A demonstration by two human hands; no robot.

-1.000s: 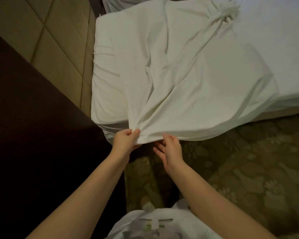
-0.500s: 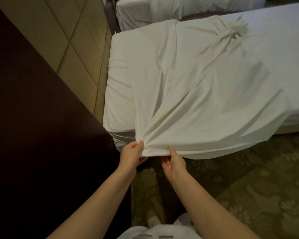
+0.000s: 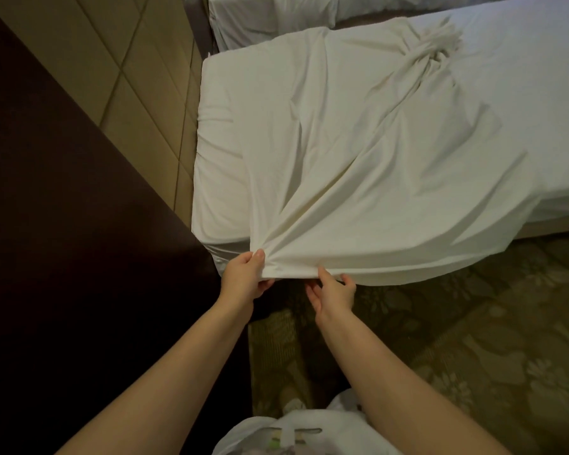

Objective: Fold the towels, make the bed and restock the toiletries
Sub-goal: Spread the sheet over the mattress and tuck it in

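A loose white sheet (image 3: 368, 165) lies rumpled across the bed (image 3: 222, 159), bunched toward the far right and hanging over the near edge. My left hand (image 3: 243, 277) pinches the sheet's near corner, thumb on top. Just to its right, my right hand (image 3: 332, 292) holds the same hem, thumb over the edge and fingers underneath. The stretch of hem between both hands is lifted off the mattress corner.
A dark wooden surface (image 3: 73, 251) fills the left side, next to a tan padded wall panel (image 3: 119, 60). Patterned carpet (image 3: 473, 339) covers the floor on the right. Another white-covered bed (image 3: 270, 18) stands at the top. My white shirt (image 3: 296, 435) shows at the bottom.
My right hand went from touching under the hem to gripping it with the thumb on top. Both hands spread slightly apart along the hem. The view tilted up, showing more bed.
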